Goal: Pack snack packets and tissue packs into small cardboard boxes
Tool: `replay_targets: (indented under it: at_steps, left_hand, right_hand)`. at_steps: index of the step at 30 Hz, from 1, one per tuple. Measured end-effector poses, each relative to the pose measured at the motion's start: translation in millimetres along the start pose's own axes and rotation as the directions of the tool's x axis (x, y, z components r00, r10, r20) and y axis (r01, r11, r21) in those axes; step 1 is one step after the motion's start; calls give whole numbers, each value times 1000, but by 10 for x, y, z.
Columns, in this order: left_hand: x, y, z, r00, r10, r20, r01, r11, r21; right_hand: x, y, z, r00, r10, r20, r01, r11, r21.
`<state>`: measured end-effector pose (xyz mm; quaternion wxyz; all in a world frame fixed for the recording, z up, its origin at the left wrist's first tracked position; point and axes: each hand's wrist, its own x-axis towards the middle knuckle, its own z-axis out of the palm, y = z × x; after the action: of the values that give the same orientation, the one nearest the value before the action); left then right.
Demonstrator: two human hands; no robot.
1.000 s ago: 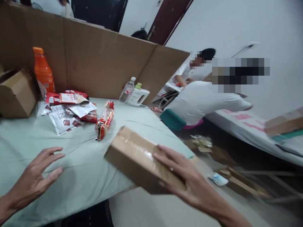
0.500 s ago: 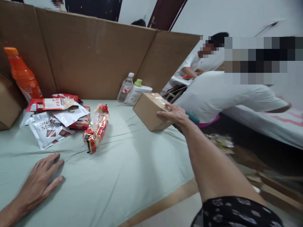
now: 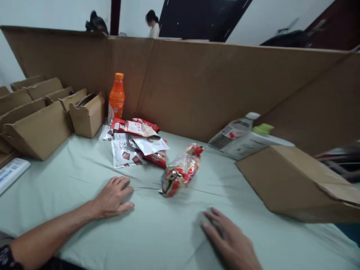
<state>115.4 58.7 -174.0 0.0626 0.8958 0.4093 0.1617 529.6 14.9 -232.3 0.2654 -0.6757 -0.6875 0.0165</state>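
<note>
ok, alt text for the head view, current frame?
Two empty hands lie flat on a pale green tablecloth: left hand beside a clear snack pack, right hand near a cardboard box. Behind: snack packets, orange bottle, cardboard screen.

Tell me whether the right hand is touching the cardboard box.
Apart: the head view shows green cloth between the right hand and the cardboard box.

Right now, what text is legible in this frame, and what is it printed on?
"Su… Meal": white sachet in the packet pile; the first word is only partly legible.
Too blurred or small to read: labels on the orange bottle, water bottle, white jug, red packets, wrapped snack pack and white strip.
</note>
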Motion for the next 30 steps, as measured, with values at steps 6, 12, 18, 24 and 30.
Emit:
replay_targets:
  at_steps: [6, 12, 18, 24, 30]
  left_hand:
    - [85, -430, -424, 939, -174, -296, 188, 982, 18]
    - [640, -1531, -1458, 701, -419, -578, 511, 860, -4]
    - [1108, -2101, -1773, 653, -490, -578, 607, 795, 12]
    - [433, -1805, -1917, 734, -377, -565, 496, 866, 67]
    - [-940, -874, -2200, 885, -200, -421, 245, 968, 55]
  right_hand:
    - [-329, -824, 457, 924, -365, 110, 367, 930, 8]
    - [-345, -776, 423, 853, -521, 34, 522, 850, -69]
    - [-379, -867, 434, 886, -464, 1, 464, 885, -36]
    - [-382, -924, 429, 918, -396, 5, 396, 918, 23]
    - [-353, -907, 465, 940, -339, 16, 335, 935, 119]
